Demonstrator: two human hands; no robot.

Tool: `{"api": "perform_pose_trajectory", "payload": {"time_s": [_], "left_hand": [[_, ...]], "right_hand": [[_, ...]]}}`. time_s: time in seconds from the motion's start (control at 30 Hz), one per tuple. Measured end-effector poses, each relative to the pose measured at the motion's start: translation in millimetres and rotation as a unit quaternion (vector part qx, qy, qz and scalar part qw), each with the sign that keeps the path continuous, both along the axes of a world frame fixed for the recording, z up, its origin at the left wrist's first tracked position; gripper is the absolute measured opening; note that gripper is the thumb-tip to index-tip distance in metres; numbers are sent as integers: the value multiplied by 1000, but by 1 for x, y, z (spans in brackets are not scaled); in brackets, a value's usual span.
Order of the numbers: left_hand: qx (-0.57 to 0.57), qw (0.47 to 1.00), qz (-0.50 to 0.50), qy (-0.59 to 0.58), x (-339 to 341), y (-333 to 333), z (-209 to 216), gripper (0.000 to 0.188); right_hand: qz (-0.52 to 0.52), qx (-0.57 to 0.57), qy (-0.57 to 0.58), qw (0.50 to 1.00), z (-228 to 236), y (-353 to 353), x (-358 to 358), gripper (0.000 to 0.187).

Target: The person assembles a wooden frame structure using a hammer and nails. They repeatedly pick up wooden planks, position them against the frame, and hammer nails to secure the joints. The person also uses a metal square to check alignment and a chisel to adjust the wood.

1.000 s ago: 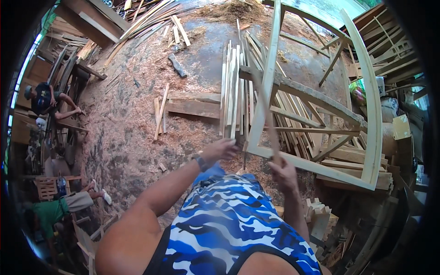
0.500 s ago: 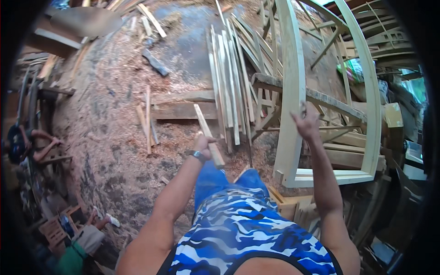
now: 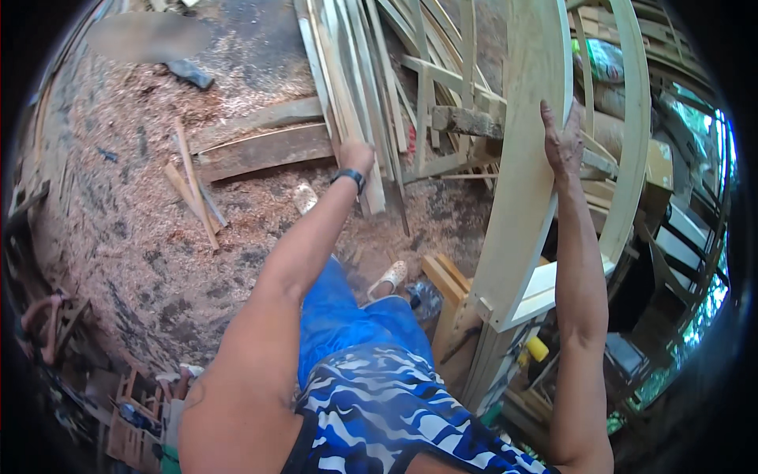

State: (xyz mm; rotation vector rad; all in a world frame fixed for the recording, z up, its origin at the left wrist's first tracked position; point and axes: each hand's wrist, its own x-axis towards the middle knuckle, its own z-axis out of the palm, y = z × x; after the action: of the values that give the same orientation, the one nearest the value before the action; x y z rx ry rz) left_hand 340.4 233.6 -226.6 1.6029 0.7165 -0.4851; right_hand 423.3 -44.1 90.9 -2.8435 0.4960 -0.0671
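Found left grip (image 3: 357, 156) closed, apparently on a pale strip (image 3: 337, 91) at the far wood pile (image 3: 388, 79), right grip (image 3: 564, 148) half-open against the wooden frame (image 3: 521, 174) at right, and judged tipping possible from uneven pushing.

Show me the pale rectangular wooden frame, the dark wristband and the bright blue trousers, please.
Pale rectangular wooden frame (image 3: 523, 158), head view: broad left side.
Dark wristband (image 3: 351, 177), head view: visible middle.
Bright blue trousers (image 3: 397, 322), head view: right thigh.

Soft daylight, dark fisheye rim
Right of your right grip (image 3: 563, 146), bright gaps (image 3: 714, 300) glare; up and left of your left grip (image 3: 357, 156), a smudge (image 3: 148, 37) blurs the view.
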Motion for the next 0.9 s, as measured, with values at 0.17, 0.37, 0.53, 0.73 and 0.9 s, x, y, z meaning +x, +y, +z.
{"api": "perform_pose_trajectory", "payload": {"time_s": [0.17, 0.37, 0.53, 0.73, 0.9], "left_hand": [[-6, 991, -132, 22, 50, -40, -58, 55], [-6, 841, -515, 167, 33, -51, -141, 70], [46, 840, -522, 139, -41, -58, -253, 52], [76, 802, -579, 126, -23, -103, -294, 46], [124, 682, -720, 33, 75, -140, -254, 37]], "right_hand": [[-35, -86, 13, 996, -10, -9, -3, 92], [-51, -40, 9, 998, -14, -18, -8, 89], [-24, -41, 36, 998, -12, -6, 0, 77], [-4, -35, 39, 999, -13, -13, -2, 68], [-36, -20, 58, 998, -7, -38, -24, 70]]}}
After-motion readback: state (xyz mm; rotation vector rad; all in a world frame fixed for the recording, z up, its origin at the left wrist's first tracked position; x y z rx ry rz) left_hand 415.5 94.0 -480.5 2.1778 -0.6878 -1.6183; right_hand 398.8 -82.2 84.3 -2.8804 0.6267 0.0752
